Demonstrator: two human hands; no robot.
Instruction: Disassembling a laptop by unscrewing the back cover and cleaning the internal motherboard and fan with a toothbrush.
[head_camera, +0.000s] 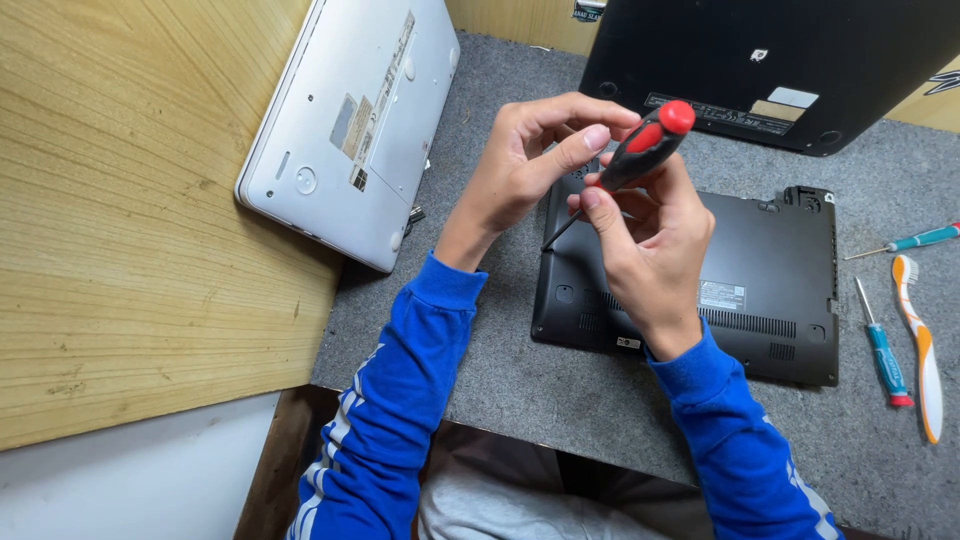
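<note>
Black laptop (770, 290) lies base-up on the grey tabletop (560, 380), directly before the person. Ordered by size, relative to that laptop: a silver laptop (350, 120), also base-up, rests to its left, tilted against the wooden panel (130, 200); a second black laptop (770, 60) sits just beyond its far edge. Right of it, well clear of the casing, lie a white-and-orange toothbrush (925, 350) and two teal-handled screwdrivers, one (882, 350) beside the toothbrush, one (915, 240) further back.

Both hands are raised over the laptop's left portion. Right hand (655, 250) has its grip pinched on the black-and-red screwdriver (640, 150), thumb and fingers closed round the handle. Left hand (530, 155) has its grip curled, thumb pressed against the same handle. The shaft slants down to the laptop's near-left area; whether the tip touches it cannot be determined.
</note>
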